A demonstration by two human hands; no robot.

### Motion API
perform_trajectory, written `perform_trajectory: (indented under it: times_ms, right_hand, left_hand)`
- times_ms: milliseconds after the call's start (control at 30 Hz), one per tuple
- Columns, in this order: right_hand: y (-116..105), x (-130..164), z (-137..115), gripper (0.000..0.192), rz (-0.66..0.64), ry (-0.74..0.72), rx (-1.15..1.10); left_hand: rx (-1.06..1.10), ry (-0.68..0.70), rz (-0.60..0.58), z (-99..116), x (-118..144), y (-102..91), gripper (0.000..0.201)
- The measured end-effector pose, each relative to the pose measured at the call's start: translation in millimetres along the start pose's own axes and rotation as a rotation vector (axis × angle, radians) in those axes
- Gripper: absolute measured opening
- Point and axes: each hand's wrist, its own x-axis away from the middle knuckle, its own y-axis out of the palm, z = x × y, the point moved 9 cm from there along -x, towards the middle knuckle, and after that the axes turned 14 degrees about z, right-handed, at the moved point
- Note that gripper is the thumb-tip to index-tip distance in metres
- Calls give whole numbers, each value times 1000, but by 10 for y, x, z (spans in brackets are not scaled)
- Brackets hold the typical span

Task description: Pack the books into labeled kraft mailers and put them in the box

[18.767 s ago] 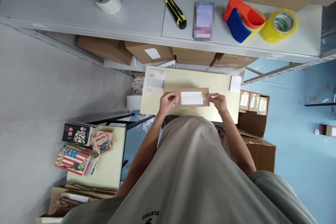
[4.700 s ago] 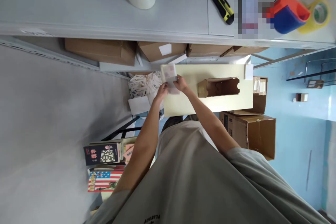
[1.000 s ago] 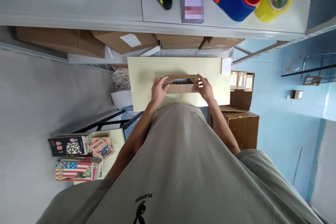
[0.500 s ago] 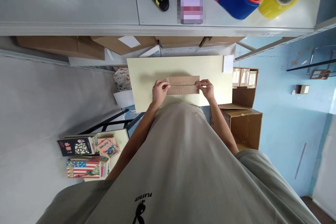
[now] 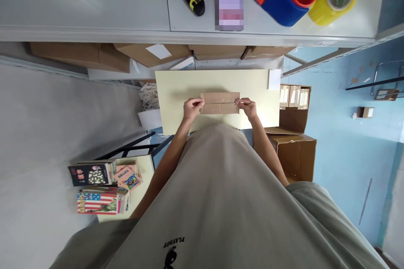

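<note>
Bright, even daylight throughout, soft and without hard glare. Faint shadow under the cardboard box point(image 5: 220, 103) on the pale table point(image 5: 176, 88). Strong wide-angle bending at the edges, shelf point(image 5: 94, 17) lines curved. Sharp focus centrally; one shelf item pixelated. Shirt point(image 5: 221, 201) looming large, slightly soft.

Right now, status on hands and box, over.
Left hand, right hand pinch box ends. Box flat on table, flaps shut. Nothing in the way.
</note>
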Motion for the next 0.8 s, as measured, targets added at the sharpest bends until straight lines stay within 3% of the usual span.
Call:
perform_trajectory:
  times_ms: [233, 367, 467, 633, 733, 800]
  right_hand:
    - [37, -3, 6, 63, -46, -76, -57]
    - [-63, 80, -266, 69, -98, -238, 50]
    - [-293, 49, -881, 71, -43, -491, 162]
    - [-676, -118, -2601, 60, 200, -1003, 341]
    - [-639, -360, -3424, 61, 283, -1101, 555]
    - [-519, -579, -3722, 64, 306, -1087, 716]
  left_hand:
    - [57, -45, 50, 24, 63, -49, 12]
    - [-141, 145, 91, 361, 127, -147, 15]
    - [-219, 382, 111, 955, 108, -136, 22]
    - [-53, 706, 102, 2423, -26, 49, 24]
    - [30, 834, 122, 3224, -81, 160, 27]
    - [51, 898, 123, 3584, -67, 237, 27]
